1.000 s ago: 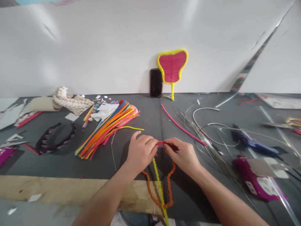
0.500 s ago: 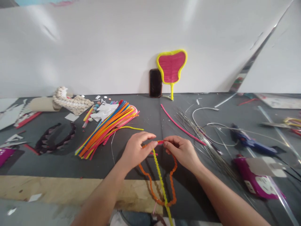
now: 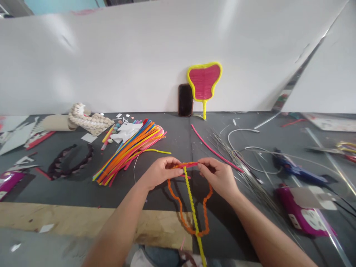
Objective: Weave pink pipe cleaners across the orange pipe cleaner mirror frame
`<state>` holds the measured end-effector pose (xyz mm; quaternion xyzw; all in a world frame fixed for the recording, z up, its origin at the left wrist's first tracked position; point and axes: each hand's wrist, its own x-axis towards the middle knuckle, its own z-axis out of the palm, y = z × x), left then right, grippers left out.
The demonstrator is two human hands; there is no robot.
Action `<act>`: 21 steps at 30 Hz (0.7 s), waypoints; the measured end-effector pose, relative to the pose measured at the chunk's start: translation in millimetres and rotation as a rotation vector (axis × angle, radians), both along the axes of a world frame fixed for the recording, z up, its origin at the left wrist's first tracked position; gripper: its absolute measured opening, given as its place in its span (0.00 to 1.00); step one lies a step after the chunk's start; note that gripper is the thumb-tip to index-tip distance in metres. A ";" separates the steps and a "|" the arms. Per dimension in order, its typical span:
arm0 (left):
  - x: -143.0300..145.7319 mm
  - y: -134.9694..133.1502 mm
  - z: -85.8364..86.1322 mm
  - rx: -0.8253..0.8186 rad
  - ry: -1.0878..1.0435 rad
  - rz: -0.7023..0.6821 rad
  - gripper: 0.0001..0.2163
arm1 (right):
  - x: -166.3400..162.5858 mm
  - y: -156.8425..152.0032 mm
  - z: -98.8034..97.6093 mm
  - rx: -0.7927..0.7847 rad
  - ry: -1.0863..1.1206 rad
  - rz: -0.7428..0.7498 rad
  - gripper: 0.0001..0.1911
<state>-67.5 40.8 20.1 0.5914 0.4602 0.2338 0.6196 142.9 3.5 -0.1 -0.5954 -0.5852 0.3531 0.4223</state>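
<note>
My left hand (image 3: 160,172) and my right hand (image 3: 218,176) pinch the top of an orange pipe-cleaner frame (image 3: 180,207) shaped like a fan outline. Between my fingertips runs a short red pipe cleaner (image 3: 188,164) along the frame's top edge. A yellow twisted stem (image 3: 192,207) runs down the middle of the frame toward me. Both hands are closed in a pinch, lifted slightly above the dark table mat (image 3: 167,141).
A bundle of coloured pipe cleaners (image 3: 129,150) lies left of my hands. A finished pink and yellow fan (image 3: 204,83) and a phone (image 3: 185,100) lean on the white wall. Thin wires (image 3: 244,167), a loose pink pipe cleaner (image 3: 214,150), a blue glue gun (image 3: 297,167) and a purple packet (image 3: 303,217) lie right.
My hands have lifted the frame's top and moved slightly apart, showing more of the red pipe cleaner between them. The camera has tilted up a little.
</note>
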 end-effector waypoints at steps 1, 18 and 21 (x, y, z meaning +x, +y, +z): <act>1.0 -0.2 -0.2 0.007 0.021 0.014 0.13 | -0.1 -0.3 0.3 0.012 -0.024 0.000 0.09; 6.7 -0.9 -7.5 -0.175 -0.121 0.147 0.14 | -2.2 -3.7 3.8 0.145 -0.171 0.032 0.09; 7.2 -1.4 -5.2 -0.120 -0.036 0.091 0.13 | -2.8 -4.5 4.6 0.138 -0.164 0.029 0.08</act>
